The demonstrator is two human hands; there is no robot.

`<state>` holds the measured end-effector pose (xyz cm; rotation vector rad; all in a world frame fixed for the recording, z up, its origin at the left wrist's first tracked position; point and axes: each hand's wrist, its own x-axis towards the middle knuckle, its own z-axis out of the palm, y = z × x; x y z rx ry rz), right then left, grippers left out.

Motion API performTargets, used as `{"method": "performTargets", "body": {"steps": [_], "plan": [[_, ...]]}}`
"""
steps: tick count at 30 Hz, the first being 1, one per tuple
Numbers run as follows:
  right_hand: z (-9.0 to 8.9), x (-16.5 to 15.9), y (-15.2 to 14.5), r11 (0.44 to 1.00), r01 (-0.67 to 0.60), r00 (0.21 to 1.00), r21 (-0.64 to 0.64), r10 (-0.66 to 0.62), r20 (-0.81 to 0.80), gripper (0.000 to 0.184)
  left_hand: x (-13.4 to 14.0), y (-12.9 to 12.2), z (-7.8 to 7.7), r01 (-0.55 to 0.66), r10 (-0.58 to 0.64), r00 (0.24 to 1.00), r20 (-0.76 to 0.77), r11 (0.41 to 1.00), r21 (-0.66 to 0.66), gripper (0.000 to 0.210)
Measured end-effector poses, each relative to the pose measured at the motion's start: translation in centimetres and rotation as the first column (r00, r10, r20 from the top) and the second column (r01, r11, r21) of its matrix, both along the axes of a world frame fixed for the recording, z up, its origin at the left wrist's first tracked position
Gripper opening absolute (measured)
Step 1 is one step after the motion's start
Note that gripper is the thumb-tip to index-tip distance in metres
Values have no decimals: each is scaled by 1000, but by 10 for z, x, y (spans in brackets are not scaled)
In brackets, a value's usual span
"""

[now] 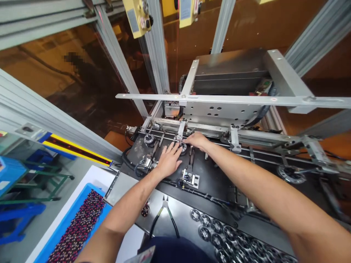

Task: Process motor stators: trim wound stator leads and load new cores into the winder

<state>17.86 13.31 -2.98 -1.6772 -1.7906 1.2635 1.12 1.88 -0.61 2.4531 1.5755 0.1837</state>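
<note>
My left hand (168,160) lies with its fingers stretched out, the fingertips at the left edge of a round metal part (183,148) on the black machine bed (170,179). On the far side of that part, my right hand (196,141) has its fingers bent together, fingertips close to a metal bracket (181,129). What those fingers grip is hidden. Another round metal part (149,140) sits in the machine to the left, and a third round metal part (291,174) to the right. A small metal fixture (190,178) stands just in front of my hands.
Cutting pliers (165,213) lie with jaws parted on the steel ledge (186,210), beside several loose round metal parts (216,226). A blue tray (59,228) at left holds many small dark and pink pieces. A long metal bar (227,98) crosses above the machine.
</note>
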Motion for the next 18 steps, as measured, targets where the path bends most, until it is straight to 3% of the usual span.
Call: {"method": "performTargets", "body": {"steps": [4,8,13,18], "plan": [[1,0,-9,991,-49,998,-123,54,41,27,1,3,-4,3,-3,1000,-2,1000,-25,58],[16,-9,-15,993,-52,995,-107,61,80,28,2,3,-3,0,0,1000,0,1000,-18,65],[58,-7,-35,996,-88,976,30,80,204,27,1,1,3,-5,4,999,45,1000,21,70],[108,44,-94,961,-256,930,108,214,299,23,3,-2,3,-21,17,994,112,999,37,70]]}}
